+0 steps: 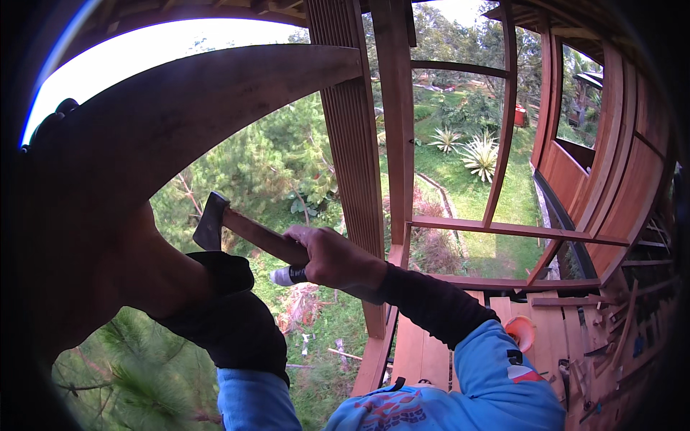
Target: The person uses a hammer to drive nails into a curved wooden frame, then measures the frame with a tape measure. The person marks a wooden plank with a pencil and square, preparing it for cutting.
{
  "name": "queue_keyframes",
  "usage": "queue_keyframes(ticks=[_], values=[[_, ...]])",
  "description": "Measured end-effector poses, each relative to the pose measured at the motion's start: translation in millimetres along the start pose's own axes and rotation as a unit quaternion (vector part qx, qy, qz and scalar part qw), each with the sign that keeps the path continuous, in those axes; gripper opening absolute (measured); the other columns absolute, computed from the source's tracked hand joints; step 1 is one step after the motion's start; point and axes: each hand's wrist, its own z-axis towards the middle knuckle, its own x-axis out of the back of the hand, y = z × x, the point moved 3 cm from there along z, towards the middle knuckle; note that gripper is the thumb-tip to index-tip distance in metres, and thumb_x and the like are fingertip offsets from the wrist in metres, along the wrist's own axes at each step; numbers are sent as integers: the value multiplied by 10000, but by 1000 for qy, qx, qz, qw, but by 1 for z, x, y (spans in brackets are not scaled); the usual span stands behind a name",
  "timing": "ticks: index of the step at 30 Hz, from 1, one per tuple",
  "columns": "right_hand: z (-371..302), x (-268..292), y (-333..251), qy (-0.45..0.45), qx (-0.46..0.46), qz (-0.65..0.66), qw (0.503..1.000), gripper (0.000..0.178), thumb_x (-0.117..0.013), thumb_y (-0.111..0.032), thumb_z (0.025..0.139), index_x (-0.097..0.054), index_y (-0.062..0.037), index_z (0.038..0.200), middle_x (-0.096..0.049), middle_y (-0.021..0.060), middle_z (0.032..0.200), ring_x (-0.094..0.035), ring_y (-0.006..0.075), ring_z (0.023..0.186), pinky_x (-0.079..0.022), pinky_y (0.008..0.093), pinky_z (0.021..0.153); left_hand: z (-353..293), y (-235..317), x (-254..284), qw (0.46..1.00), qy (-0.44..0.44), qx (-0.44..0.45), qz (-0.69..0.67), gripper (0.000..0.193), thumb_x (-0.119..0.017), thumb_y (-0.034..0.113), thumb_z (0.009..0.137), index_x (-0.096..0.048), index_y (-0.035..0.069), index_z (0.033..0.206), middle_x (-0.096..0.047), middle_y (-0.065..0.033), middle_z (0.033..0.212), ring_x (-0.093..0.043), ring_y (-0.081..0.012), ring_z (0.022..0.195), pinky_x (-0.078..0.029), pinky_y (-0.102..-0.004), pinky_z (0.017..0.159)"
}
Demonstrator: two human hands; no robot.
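Observation:
A long wooden board [237, 79], bent by the lens, spans the upper left close to the camera. Its right end lies against or in front of an upright grooved post [345, 144]; I cannot tell whether they touch. At the far left my left hand [144, 258] is closed on the board, mostly in deep shadow, with dark fingertips over its upper edge. My right hand [334, 257] is closed round the wooden handle of a hatchet [255, 233], its dark metal head below the board. A short white-tipped thing with a dark band [289, 275] sticks out beneath that hand.
Open window frames [496, 144] and wood-panelled walls [611, 172] stand ahead and right. An orange cone-like object [520, 332] sits on the plank floor [424, 345]. Loose wood pieces and tools [611, 337] lie at right. Beyond the floor's left edge, greenery [323, 373] shows lower down.

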Motion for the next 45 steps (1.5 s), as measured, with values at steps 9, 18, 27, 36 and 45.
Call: queue_keyframes(ticks=[9, 18, 27, 36, 45], values=[[-2, -16, -2, 127, 1, 124, 984, 363, -681, -32, 824, -566, 4, 1166, -597, 96, 826, -605, 184, 680, -478, 330, 580, 5, 15, -13, 999, 8, -11, 51, 550, -455, 492, 1036, -591, -15, 1201, -635, -205, 1212, -609, -318, 1171, -419, -538, 1111], [-103, -91, 100, -111, -183, 235, 948, 477, -729, -47, 802, -583, 48, 1247, -591, 44, 855, -592, 114, 704, -486, 279, 573, -35, 13, -39, 984, 138, -58, 95, 535, -451, 450, 1055, -594, -30, 1245, -648, -222, 1247, -622, -328, 1196, -421, -553, 1127], [-185, -90, 179, -252, -271, 296, 880, 483, -753, -301, 926, -567, -6, 1260, -535, -13, 755, -543, 85, 579, -448, 267, 514, -167, -175, -115, 899, -51, 200, 386, 291, -670, 166, 1016, -668, -47, 1214, -742, -138, 988, -724, -177, 874, -606, -330, 801], [-227, 9, 186, -310, -315, 274, 854, 436, -720, -335, 972, -576, -9, 1222, -514, -2, 749, -518, 102, 598, -401, 283, 522, -177, -252, -144, 846, 16, 94, 525, 175, -756, 174, 954, -756, 39, 1065, -775, -62, 869, -721, -87, 761, -532, -264, 683], [-281, 27, 273, -390, -315, 265, 824, 521, -740, -501, 944, -596, -25, 1102, -514, -14, 733, -509, 100, 593, -395, 281, 525, -185, -269, -158, 808, 48, 30, 587, 122, -724, 138, 959, -761, 40, 1022, -755, -32, 821, -693, -72, 706, -520, -256, 645]])
